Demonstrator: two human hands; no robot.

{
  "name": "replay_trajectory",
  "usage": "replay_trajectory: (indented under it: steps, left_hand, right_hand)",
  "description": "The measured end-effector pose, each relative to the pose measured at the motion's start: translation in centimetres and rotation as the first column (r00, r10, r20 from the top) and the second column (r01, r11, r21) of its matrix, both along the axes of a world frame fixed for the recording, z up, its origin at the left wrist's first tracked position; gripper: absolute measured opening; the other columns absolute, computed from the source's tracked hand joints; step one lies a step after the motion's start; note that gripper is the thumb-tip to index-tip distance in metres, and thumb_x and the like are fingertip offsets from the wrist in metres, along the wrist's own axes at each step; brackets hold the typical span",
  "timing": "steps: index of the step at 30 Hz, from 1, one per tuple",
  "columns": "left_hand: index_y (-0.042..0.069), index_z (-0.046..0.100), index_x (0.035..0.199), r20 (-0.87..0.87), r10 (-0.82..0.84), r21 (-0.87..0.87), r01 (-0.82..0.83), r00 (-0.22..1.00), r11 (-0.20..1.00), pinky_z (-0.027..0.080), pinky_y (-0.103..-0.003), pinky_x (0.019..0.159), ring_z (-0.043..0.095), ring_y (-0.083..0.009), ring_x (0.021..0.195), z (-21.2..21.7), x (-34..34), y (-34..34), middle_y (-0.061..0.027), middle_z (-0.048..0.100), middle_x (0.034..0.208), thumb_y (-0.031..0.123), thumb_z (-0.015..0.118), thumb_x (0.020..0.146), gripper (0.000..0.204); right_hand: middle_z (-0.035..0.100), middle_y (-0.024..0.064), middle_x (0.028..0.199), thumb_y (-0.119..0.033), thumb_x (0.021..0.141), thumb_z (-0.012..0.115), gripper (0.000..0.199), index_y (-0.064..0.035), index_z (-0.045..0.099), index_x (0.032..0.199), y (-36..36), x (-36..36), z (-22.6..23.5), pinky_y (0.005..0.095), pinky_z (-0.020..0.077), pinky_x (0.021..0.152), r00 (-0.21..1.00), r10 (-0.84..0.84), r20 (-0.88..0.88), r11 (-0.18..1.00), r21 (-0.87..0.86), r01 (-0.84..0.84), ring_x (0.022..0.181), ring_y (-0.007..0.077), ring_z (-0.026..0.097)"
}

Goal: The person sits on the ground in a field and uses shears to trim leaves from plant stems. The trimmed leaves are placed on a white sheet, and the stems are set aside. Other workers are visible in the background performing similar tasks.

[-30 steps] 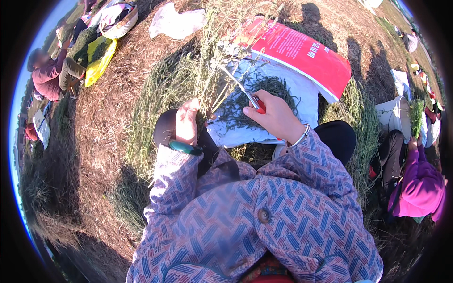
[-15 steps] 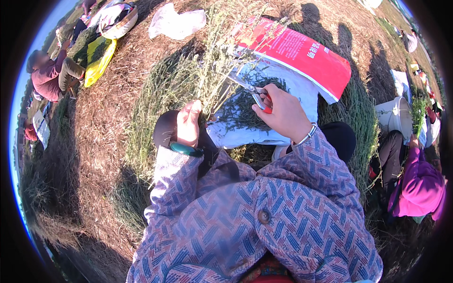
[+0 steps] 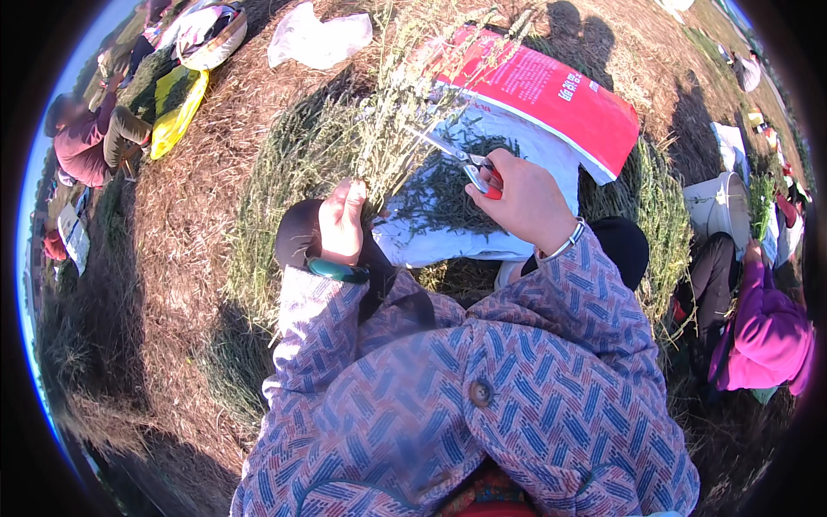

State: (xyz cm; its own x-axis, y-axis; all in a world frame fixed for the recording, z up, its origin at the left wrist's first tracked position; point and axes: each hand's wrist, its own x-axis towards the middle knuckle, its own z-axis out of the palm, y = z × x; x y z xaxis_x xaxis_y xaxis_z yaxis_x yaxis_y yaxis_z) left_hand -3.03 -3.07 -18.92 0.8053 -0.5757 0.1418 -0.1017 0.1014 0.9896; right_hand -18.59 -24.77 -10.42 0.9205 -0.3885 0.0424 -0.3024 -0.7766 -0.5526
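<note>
My left hand [image 3: 342, 220] is closed around the lower stems of a bunch of dry, pale green plant stalks [image 3: 389, 129], which fan upward and away from me. In my right hand [image 3: 527, 196] is a pair of pruning shears [image 3: 469, 164] with red on the handles. Its long blades point left, at the edge of the stalks; whether they touch a stem I cannot make out. Below the shears, a heap of dark green cut sprigs [image 3: 457, 194] lies on a white sack [image 3: 405, 246] spread in front of my knees. The sack's red printed part [image 3: 551, 95] is at its far side.
Piles of cut plants lie left [image 3: 258, 233] and right [image 3: 646, 215] of the sack. A clear plastic bag [image 3: 319, 39] is on the straw beyond. A white bucket [image 3: 717, 207] stands at right near a person in purple [image 3: 767, 332]. Another person [image 3: 86, 142] sits left by a yellow bag [image 3: 181, 112].
The shears' blades have swung slightly, and my right hand has shifted a little to the right. My left hand keeps its hold on the stalks, almost in place.
</note>
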Motion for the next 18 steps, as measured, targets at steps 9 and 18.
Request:
replay_trajectory:
  steps: [9, 18]
  left_hand:
    - [0.001, 0.058, 0.086, 0.195, 0.070, 0.118, -0.094, 0.978, 0.989, 0.040, -0.025, 0.056, 0.049, -0.0079, 0.063, -0.4, 0.5, 0.1, 0.0017, 0.053, 0.071, 0.023, 0.053, 0.101, 0.027]
    - [-0.002, 0.053, 0.081, 0.067, 0.093, 0.252, -0.107, 0.993, 0.962, 0.044, -0.028, 0.058, 0.046, -0.0088, 0.062, 1.1, 0.1, -0.3, -0.0011, 0.049, 0.067, 0.022, 0.047, 0.102, 0.032]
  right_hand:
    - [0.068, 0.0116, 0.082, -0.034, 0.082, 0.070, 0.035, -0.0023, 0.057, 0.091, -1.5, -0.8, 0.0, 0.0419, 0.0513, 0.068, 1.000, 0.002, -0.024, 1.000, 0.021, -0.001, 0.078, 0.0319, 0.067]
    - [0.063, 0.0131, 0.068, -0.035, 0.086, 0.068, 0.035, -0.0020, 0.058, 0.081, -1.9, -1.2, -1.0, 0.0418, 0.0483, 0.060, 0.994, -0.087, 0.071, 0.991, 0.106, 0.079, 0.065, 0.0321, 0.064]
